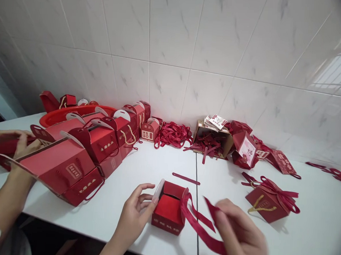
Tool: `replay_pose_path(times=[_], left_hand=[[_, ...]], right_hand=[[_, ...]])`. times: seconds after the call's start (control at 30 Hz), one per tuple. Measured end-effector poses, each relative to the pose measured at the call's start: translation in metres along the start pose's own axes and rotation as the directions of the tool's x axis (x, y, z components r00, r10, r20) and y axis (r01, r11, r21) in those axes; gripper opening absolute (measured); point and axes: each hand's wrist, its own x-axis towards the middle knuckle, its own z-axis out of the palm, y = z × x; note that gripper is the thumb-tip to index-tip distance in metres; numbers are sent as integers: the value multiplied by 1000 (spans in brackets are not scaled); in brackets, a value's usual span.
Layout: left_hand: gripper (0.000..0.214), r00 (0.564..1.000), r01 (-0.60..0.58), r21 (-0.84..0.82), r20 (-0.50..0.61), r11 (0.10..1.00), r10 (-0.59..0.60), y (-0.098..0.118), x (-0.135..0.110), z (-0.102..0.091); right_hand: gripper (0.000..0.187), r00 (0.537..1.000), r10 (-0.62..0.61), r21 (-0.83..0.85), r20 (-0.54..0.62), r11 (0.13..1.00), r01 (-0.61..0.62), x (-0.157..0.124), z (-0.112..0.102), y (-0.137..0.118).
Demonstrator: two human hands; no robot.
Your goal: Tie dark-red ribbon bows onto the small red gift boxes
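A small red gift box (170,209) stands on the white table, its top flaps partly raised, with gold lettering along the front. My left hand (137,209) grips its left side, thumb at the edge of the pale-lined flap. A dark red ribbon (200,232) runs from the box's right side over to my right hand (241,232), which pinches it between thumb and fingers; one pointed end sticks up past the fingertips. Just behind the box lies a thin dark red strip (185,178). To the right sits a finished-looking box (269,201) with a ribbon bow and gold cord.
Stacked red boxes (81,157) fill the left side, before a red basin (49,118). Another person's hands (22,144) hold a red box there. Along the tiled wall lie a ribbon heap (174,134), an open carton (229,144) of strips and cards, and more red packaging (244,142).
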Motion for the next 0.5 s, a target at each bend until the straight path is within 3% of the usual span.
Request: replay_pose_path(times=[0.1,0.2,0.37,0.5], left_hand=[[41,998,59,-94,14,994,-58,-2,0,-1],[43,995,89,-138,60,986,-82,-5,1,-3],[41,985,121,-176,144,977,-96,-11,2,-3],[36,986,61,-167,164,984,-34,-15,2,1]], right_hand=[[23,986,17,-117,168,993,2,22,43,18],[23,958,55,-243,282,970,16,32,69,40],[20,936,82,-318,342,948,33,35,79,54],[19,917,134,-354,375,935,8,35,79,49]])
